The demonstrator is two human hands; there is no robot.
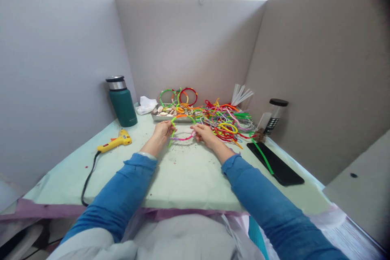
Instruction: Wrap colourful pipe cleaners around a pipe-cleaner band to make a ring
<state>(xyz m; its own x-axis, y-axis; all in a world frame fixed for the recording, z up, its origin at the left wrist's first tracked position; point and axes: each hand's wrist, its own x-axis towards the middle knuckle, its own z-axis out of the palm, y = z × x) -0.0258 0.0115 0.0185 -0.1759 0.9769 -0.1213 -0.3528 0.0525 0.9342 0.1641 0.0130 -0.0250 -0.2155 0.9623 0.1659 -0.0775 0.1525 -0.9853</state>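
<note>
Between my two hands is a ring of pipe cleaners (182, 116), its sections orange, green, pink and purple. My left hand (163, 131) pinches the ring's left side, where a green end hangs down. On the opposite side, the fingers of my right hand (204, 135) are closed on the ring. Just behind it stands a metal tray (175, 118) with flat, pale wood-like slices, and finished-looking rings (189, 89) lean at its back. A tangled heap of coloured pipe cleaners (227, 120) lies beyond my right hand.
A yellow glue gun (114, 141) with a black cord lies on the left, in front of a green bottle (123, 103). To the right are a black flat tray (277, 164), a clear bottle (276, 115) and white glue sticks (240, 94). Grey partitions (189, 40) enclose the table.
</note>
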